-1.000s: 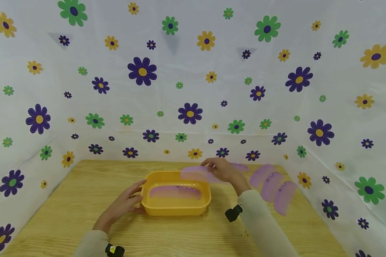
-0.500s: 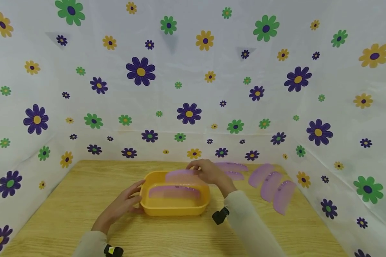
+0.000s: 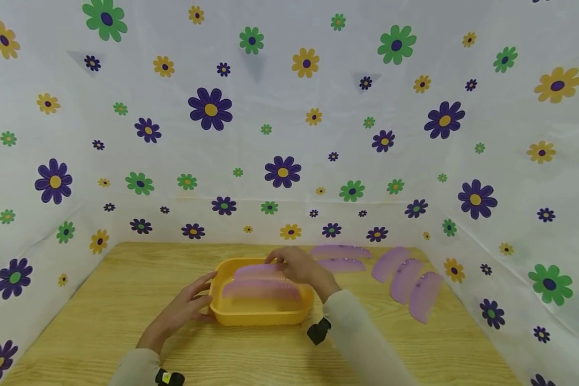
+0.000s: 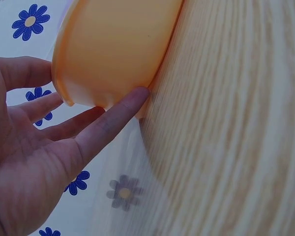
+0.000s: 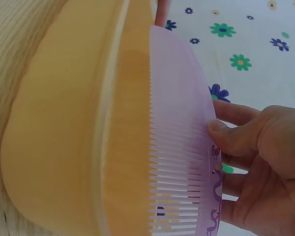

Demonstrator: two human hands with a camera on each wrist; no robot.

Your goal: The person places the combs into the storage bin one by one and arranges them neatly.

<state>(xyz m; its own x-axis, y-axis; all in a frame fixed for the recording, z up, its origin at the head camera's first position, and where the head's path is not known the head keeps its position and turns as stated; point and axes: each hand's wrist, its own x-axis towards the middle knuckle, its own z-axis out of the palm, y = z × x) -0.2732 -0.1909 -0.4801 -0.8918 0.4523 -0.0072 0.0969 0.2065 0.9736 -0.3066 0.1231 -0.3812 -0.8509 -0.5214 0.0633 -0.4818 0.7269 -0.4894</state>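
My right hand (image 3: 296,267) pinches a translucent purple comb (image 5: 182,108) by its spine, thumb on one side and fingers on the other. Its teeth point down into a yellow plastic basin (image 3: 260,320), and it overlaps the basin's inside in the head view. Another purple comb (image 3: 231,292) lies in the basin, partly covered by the held one. At the basin's left end, my left hand (image 3: 185,305) touches the wall with spread, nearly straight fingers; the left wrist view has the fingertips against the basin's outer side (image 4: 118,54).
Right of the basin, several purple combs lie on the wooden table (image 3: 251,354): two at the back, including one comb (image 3: 342,265), and three slanted ones, including another comb (image 3: 425,297). A white flower-printed sheet (image 3: 251,150) surrounds the table at the back and sides.
My right hand has carried the comb leftward and lower, from over the basin's right back corner to above its middle. The left hand stays at the basin's end.
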